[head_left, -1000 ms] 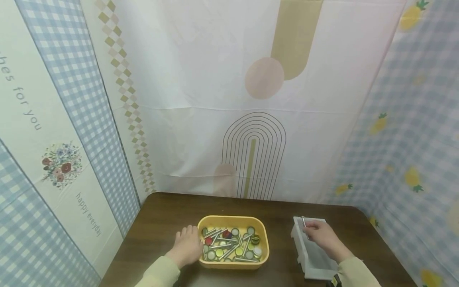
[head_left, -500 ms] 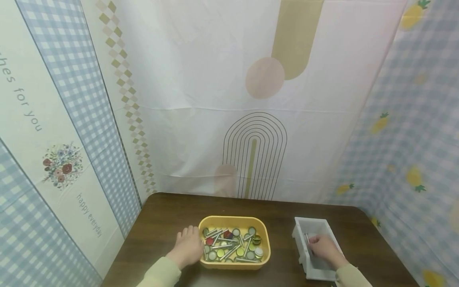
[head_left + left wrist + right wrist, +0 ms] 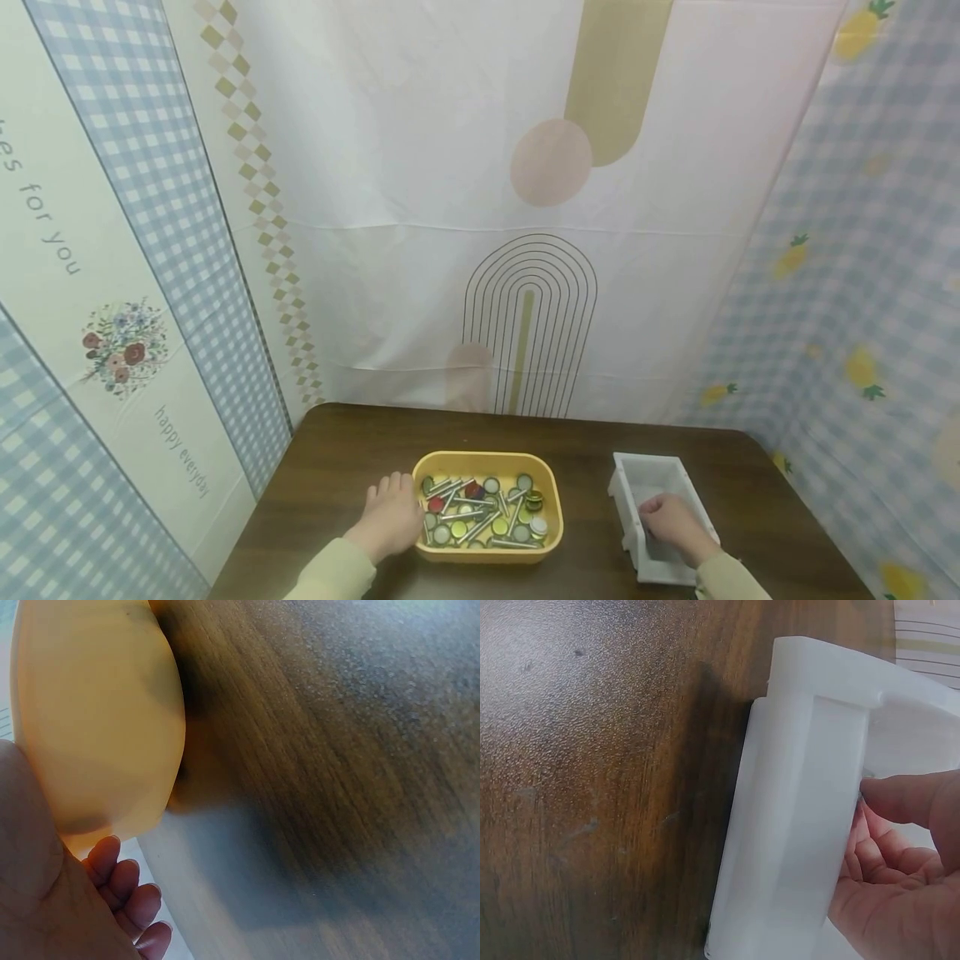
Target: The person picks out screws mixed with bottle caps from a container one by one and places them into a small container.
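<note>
A yellow tub [image 3: 559, 517] stands on the table in the head view, holding slim metal rods [image 3: 480, 528] and round caps in green, red and silver. My left hand [image 3: 387, 515] rests against its left end, fingers loosely curled in the left wrist view beside the tub's outer wall [image 3: 112, 720]. To the right, my right hand [image 3: 670, 525] reaches down inside a white bin [image 3: 626, 517]. In the right wrist view, thumb and finger pinch a small shiny bit by the bin's wall [image 3: 810, 817]; most of that slim metal rod is hidden.
Brown wooden tabletop [image 3: 360, 433] lies between and around the two containers. A white patterned cloth [image 3: 390, 317] hangs behind the table, with blue checked cloth at both sides.
My right hand has gone from the bin's far rim, with the rod showing upright, down into the bin, where the rod is hidden in the head view. The left hand stays by the tub.
</note>
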Motion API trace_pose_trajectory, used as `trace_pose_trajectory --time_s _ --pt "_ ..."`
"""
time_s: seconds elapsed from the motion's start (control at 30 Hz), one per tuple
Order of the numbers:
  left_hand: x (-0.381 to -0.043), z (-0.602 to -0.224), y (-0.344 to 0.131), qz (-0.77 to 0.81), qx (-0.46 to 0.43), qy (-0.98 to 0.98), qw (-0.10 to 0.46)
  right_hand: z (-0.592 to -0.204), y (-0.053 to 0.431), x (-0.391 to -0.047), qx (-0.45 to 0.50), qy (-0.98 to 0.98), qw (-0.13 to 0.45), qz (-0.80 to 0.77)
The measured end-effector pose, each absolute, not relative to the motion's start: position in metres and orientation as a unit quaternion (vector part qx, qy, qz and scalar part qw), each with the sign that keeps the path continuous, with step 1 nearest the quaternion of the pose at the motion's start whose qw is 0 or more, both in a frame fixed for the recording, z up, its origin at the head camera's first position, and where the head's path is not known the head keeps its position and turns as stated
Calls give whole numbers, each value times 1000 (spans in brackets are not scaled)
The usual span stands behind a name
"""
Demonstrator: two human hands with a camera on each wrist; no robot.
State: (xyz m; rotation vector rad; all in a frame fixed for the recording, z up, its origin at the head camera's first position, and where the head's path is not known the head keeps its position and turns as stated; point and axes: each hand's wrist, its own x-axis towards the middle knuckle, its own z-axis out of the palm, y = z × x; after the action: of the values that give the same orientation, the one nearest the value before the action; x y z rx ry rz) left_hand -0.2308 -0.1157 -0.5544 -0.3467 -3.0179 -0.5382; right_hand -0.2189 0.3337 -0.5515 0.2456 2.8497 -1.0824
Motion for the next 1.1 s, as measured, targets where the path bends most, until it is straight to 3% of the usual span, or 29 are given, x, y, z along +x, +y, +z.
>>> trace_pose_trajectory --time_s 0.3,0.57,1.1 --pt "-228 -549 -115 -170 -114 -979 17 -545 336 -220 86 930 35 -356" --pt "-228 -549 -115 -175 -114 -978 21 -512 328 -227 100 923 32 -371" --pt "-231 -558 -115 -176 -113 -977 40 -479 218 -230 47 925 6 -378"
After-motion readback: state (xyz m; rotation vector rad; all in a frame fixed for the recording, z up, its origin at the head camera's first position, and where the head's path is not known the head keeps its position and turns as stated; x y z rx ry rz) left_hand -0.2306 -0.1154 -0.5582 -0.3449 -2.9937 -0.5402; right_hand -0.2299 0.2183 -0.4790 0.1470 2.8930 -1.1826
